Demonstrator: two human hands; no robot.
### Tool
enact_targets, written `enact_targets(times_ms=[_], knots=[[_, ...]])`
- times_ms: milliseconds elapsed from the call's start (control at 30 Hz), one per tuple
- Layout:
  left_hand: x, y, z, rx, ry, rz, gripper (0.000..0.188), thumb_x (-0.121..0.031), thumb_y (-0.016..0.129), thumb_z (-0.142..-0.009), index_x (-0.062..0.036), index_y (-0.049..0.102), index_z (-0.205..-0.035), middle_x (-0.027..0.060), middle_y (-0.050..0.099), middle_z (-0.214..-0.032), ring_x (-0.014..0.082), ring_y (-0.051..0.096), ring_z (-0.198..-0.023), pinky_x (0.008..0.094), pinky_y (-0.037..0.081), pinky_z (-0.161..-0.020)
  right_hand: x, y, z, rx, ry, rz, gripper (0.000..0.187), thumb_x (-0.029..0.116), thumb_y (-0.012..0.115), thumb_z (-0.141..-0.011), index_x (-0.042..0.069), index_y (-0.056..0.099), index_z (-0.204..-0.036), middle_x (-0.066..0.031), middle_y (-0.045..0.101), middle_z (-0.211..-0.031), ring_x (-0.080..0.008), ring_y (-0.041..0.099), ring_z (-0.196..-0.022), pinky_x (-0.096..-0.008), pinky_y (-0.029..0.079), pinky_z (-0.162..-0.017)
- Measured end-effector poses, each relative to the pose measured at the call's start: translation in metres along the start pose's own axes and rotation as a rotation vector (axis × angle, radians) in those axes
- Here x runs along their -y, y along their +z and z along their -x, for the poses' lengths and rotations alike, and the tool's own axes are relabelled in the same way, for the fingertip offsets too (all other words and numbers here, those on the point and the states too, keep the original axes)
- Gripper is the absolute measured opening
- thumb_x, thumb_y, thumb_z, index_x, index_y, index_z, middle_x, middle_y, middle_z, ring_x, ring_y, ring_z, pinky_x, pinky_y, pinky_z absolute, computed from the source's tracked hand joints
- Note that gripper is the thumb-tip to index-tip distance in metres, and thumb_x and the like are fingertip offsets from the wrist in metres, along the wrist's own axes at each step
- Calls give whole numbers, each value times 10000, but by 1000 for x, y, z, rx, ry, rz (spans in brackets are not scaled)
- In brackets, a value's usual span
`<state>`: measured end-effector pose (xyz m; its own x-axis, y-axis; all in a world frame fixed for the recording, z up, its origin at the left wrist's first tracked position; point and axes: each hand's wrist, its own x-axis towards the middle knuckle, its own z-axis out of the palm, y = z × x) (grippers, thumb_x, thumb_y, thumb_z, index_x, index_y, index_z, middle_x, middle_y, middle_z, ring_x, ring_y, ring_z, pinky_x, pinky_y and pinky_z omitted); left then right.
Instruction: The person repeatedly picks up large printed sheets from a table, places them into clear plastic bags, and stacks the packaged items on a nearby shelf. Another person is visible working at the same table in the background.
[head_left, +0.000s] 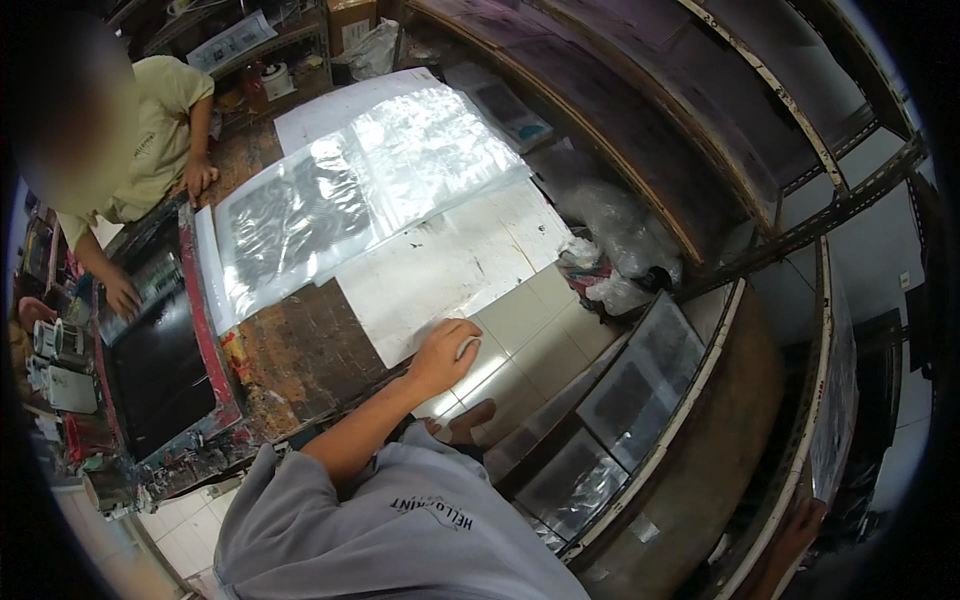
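Observation:
My left hand (447,356) is at the near edge of the work table, by the corner of a white board (455,260). Its fingers are curled, and a small whitish patch shows between them that I cannot make out. Clear plastic sheets (370,180) lie shiny and wrinkled over the board. Far to the right, my right hand (798,528) is in shadow with bent fingers, at the lower end of a clear plastic film (835,400) along a rack shelf. What it grips is too dark to tell.
Across the table, a co-worker's hand (122,298) rests on a dark screen frame (160,350) with red edges. Metal racks (800,100) with shelves stand at the right. Bagged plastic (620,225) sits by the table's right edge. White tins (65,385) stand at far left.

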<state>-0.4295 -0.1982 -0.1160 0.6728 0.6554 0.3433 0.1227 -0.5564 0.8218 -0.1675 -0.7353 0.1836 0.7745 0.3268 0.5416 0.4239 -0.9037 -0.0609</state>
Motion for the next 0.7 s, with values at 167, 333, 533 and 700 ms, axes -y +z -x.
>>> enact_targets(times_ms=[167, 333, 533, 700], knots=[[32, -50, 25, -25, -9, -332, 272, -102, 635, -822, -5, 619, -1075, 159, 572, -1203, 334, 498, -1179, 445, 382, -1016, 8, -1, -1, -30, -65, -22, 318, 230, 575, -953, -83, 605, -1001, -255, 644, -894, -359, 614, -820, -418, 486, -736], [57, -65, 55, 3, -69, -564, 455, -155, 631, -834, 9, 537, -1248, 227, 453, -1371, 396, 370, -1315, 527, 246, -1122, 43, -8, 9, -10, -10, -151, 315, 220, 580, -946, -92, 612, -978, -252, 641, -891, -322, 616, -827, -406, 484, -740], [81, -44, 58, -12, 57, -582, 516, -142, 645, -793, 26, 517, -1264, 249, 433, -1401, 434, 364, -1317, 536, 263, -1097, 10, 0, 7, 80, 98, -152, 255, 193, 564, -958, -39, 611, -1054, -139, 641, -1001, -246, 583, -963, -368, 441, -881], [92, -44, 64, 27, 31, -697, 510, -121, 570, -876, 37, 439, -1343, 243, 371, -1461, 418, 315, -1360, 526, 215, -1142, 43, 0, -4, -13, 1, -282, 203, 195, 615, -935, -4, 626, -977, -83, 609, -759, -123, 528, -693, -306, 451, -651]])
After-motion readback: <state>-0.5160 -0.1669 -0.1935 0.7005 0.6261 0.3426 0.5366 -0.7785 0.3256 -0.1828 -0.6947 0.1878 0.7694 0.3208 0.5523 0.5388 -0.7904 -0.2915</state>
